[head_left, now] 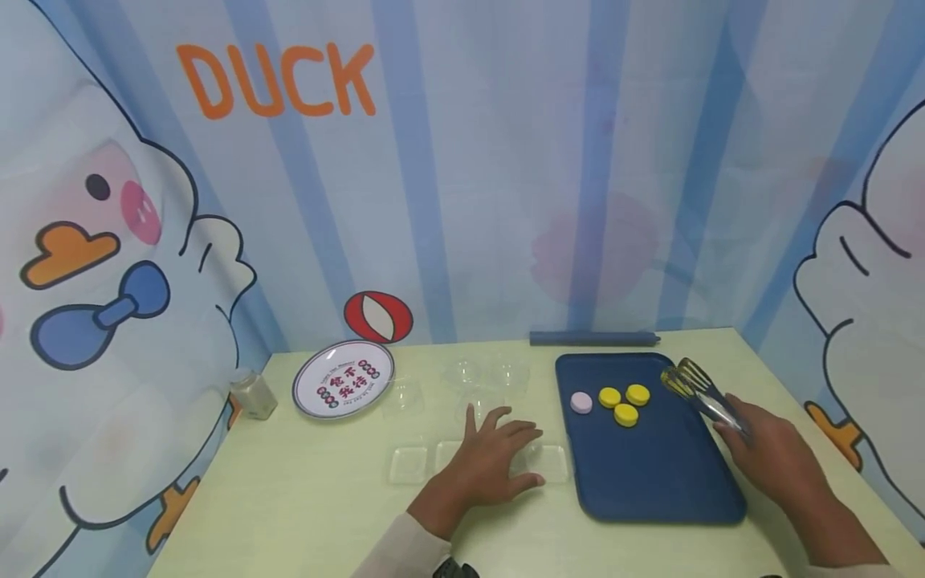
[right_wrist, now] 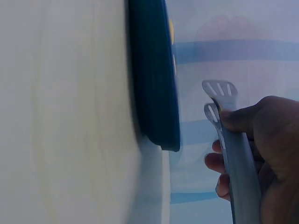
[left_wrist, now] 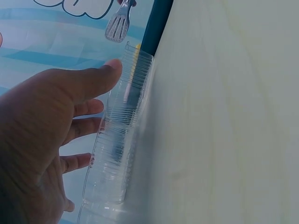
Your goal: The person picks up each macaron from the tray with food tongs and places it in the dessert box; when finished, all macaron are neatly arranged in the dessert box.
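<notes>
My right hand grips metal serving tongs by their handles, and their slotted heads hang over the right edge of a blue tray. In the right wrist view, the slotted heads stand slightly apart with nothing between them. Three yellow round pieces and one pale pink piece lie on the upper left part of the tray. My left hand, fingers spread, reaches over a clear plastic container. Its fingertips are right at the container's rim in the left wrist view.
Several clear plastic pieces stand behind the left hand. A printed round plate lies at the back left, with a small pale container beside it. A dark rod lies along the table's back edge before the curtain.
</notes>
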The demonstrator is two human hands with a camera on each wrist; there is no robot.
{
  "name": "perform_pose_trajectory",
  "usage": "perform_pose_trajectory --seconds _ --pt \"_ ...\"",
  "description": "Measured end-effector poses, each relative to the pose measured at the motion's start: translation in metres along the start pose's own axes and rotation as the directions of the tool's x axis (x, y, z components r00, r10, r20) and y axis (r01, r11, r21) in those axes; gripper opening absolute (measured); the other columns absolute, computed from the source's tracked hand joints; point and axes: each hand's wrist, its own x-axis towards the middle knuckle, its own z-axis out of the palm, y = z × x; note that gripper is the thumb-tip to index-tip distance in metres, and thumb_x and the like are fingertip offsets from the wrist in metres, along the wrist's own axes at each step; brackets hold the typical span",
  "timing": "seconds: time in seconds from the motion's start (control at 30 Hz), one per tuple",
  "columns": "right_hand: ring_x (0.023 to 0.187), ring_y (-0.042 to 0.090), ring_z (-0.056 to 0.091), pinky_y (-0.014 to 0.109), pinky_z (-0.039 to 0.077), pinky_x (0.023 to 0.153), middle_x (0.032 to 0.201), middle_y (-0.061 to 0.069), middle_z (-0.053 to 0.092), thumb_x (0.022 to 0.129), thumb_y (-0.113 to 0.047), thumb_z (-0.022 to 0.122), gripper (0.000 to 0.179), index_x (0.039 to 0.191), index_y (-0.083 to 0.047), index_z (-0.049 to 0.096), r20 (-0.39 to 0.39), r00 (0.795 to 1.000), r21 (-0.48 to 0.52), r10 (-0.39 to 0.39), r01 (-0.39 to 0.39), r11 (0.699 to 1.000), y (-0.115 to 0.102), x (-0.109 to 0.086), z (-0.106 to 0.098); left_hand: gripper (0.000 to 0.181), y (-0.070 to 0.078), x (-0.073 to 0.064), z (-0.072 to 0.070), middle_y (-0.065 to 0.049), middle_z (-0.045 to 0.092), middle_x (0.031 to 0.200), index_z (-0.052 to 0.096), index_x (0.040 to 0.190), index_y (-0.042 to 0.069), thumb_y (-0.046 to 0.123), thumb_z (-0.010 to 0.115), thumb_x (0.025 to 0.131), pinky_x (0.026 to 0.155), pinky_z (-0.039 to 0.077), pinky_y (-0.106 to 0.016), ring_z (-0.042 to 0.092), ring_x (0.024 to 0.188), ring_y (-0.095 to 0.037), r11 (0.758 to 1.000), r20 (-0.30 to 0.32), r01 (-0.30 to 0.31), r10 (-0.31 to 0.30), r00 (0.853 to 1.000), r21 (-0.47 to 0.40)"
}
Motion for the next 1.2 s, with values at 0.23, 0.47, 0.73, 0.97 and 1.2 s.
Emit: perform_pose_trajectory --seconds 0.23,0.47,0.73,0.97,1.2 --pt "0.122 0.064 0.064 0.074 0.055 0.091 0.138 0.044 0.062 0.103 -0.013 0.074 0.054 0.145 0.015 0.057 0.022 1.000 0.022 -0.003 0.002 1.000 -0.016 0.006 0.002 0.064 -0.002 0.001 0.002 0.010 0.064 0.156 0.061 0.155 0.030 0.059 0.072 0.099 0.124 0.022 -0.087 0.044 0.158 -0.030 0.999 -0.021 -0.028 0.028 0.999 -0.014" --pt "0.120 0.061 0.066 0.071 0.056 0.088 0.138 0.042 0.064 0.105 -0.017 0.070 0.052 0.146 0.013 0.057 0.090 0.996 0.027 0.014 -0.017 0.999 -0.022 0.010 0.004 0.064 -0.005 0.002 0.005 0.009 0.065 0.154 0.062 0.153 0.029 0.059 0.074 0.097 0.123 0.022 -0.087 0.045 0.157 -0.030 0.999 -0.039 -0.021 0.019 0.999 -0.037" --pt "0.112 0.055 0.071 0.066 0.057 0.082 0.131 0.039 0.068 0.106 -0.017 0.068 0.050 0.143 0.014 0.058 0.130 0.992 0.011 -0.006 0.004 1.000 -0.028 0.011 0.010 0.064 -0.006 0.001 0.006 0.008 0.066 0.153 0.063 0.152 0.028 0.059 0.075 0.097 0.122 0.021 -0.088 0.046 0.156 -0.031 0.999 -0.046 -0.018 0.016 0.999 -0.049" --pt "0.113 0.054 0.072 0.066 0.057 0.084 0.131 0.039 0.068 0.106 -0.017 0.068 0.051 0.144 0.015 0.057 0.145 0.989 -0.004 -0.009 0.009 1.000 -0.031 0.011 0.015 0.064 -0.005 0.001 0.004 0.008 0.066 0.153 0.063 0.152 0.028 0.058 0.075 0.097 0.122 0.021 -0.088 0.046 0.156 -0.032 0.998 -0.036 -0.018 0.016 0.999 -0.056" --pt "0.114 0.053 0.072 0.065 0.058 0.084 0.132 0.038 0.069 0.105 -0.017 0.070 0.051 0.145 0.014 0.058 0.158 0.987 -0.020 0.003 0.000 1.000 -0.034 0.012 0.018 0.064 -0.004 0.001 0.003 0.009 0.066 0.153 0.063 0.152 0.029 0.058 0.075 0.097 0.122 0.021 -0.088 0.046 0.157 -0.031 0.999 -0.030 -0.009 0.007 1.000 -0.045"
